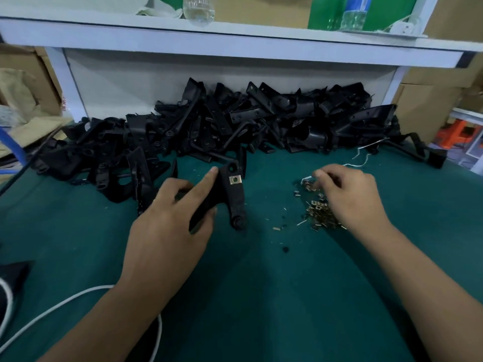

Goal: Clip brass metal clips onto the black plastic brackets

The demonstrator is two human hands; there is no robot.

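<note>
Left hand (170, 220) grips a black bracket (230, 197) already bearing one brass clip (234, 180); right hand (345, 189), fingers curled, picks among loose clips (320, 214). Best isolate one clip, keeping the bracket steady.

Dim, soft overhead light; slight blur, wide-angle bending at edges.
</note>
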